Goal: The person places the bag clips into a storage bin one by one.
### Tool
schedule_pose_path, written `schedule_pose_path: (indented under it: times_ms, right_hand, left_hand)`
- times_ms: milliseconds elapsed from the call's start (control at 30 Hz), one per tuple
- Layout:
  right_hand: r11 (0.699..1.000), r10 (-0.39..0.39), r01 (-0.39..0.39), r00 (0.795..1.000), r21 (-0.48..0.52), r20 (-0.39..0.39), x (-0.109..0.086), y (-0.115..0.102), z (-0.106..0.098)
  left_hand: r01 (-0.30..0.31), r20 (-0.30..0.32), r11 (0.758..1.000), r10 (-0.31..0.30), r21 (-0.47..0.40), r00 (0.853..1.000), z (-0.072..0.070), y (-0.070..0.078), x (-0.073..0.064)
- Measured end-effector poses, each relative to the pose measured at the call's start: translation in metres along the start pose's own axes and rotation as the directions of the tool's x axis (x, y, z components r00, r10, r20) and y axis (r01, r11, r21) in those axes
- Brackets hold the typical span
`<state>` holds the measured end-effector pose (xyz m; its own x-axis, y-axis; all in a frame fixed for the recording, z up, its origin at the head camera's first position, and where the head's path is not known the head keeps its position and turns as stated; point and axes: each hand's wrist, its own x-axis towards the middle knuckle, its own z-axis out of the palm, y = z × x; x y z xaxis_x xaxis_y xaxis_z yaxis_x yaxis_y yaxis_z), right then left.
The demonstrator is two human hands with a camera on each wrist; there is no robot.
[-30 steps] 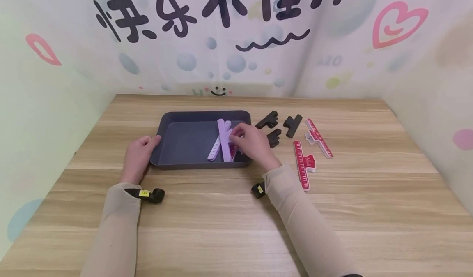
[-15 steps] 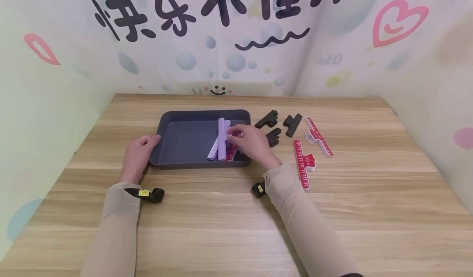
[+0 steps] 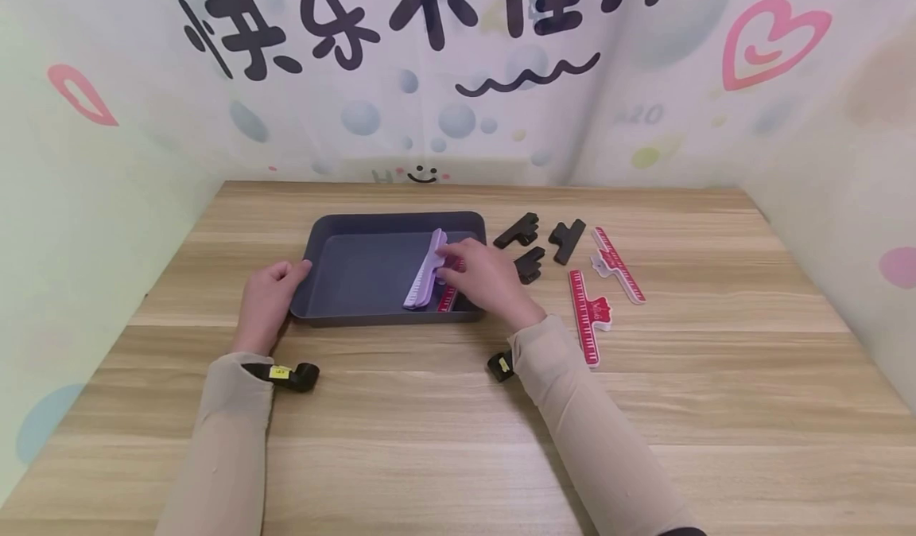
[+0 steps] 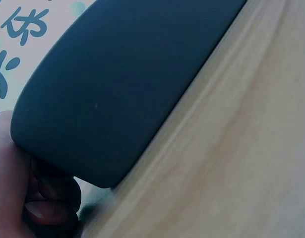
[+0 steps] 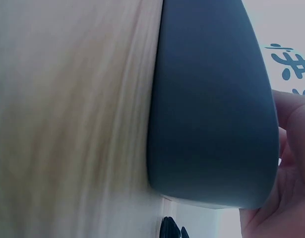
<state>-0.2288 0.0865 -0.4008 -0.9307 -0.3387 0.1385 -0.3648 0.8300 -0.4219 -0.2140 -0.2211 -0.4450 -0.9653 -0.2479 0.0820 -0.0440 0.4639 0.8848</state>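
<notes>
My left hand (image 3: 265, 305) grips the left end of the dark grey tray (image 3: 343, 320), thumb at the rim and fingers curled below, as the left wrist view shows. Over the tray's right part, my right hand (image 3: 490, 277) pinches a light purple long-jawed clip (image 3: 430, 269) by its handle side. It lies slanted over another pale purple clip with key-like marks (image 3: 414, 291), mostly covered. Beside them in the tray is a red clip (image 3: 448, 297), partly hidden by my right hand. In the right wrist view the tray's wall (image 5: 212, 109) hides the fingertips.
Right of the tray, several black clips (image 3: 568, 242) lie on the wooden table (image 3: 401, 440). Two red-and-white clips (image 3: 587, 321) rest farther right, one nearer and one farther back (image 3: 621, 269). A printed cloth wall (image 3: 458, 146) stands behind the table.
The purple clip has turned from a leftward slant to lie almost along the pale one beneath it, moved by my right hand. The left hand and the tray have stayed put.
</notes>
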Motion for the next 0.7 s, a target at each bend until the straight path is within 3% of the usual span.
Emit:
schedule_pose_path:
  times_ms: [700]
  right_hand:
    - [0.992, -0.118, 0.118, 0.993, -0.049, 0.006, 0.0005, 0.0008, 0.0012]
  left_hand:
    - [0.011, -0.005, 0.999, -0.011, -0.030, 1.000, 0.0005, -0.0005, 0.0009]
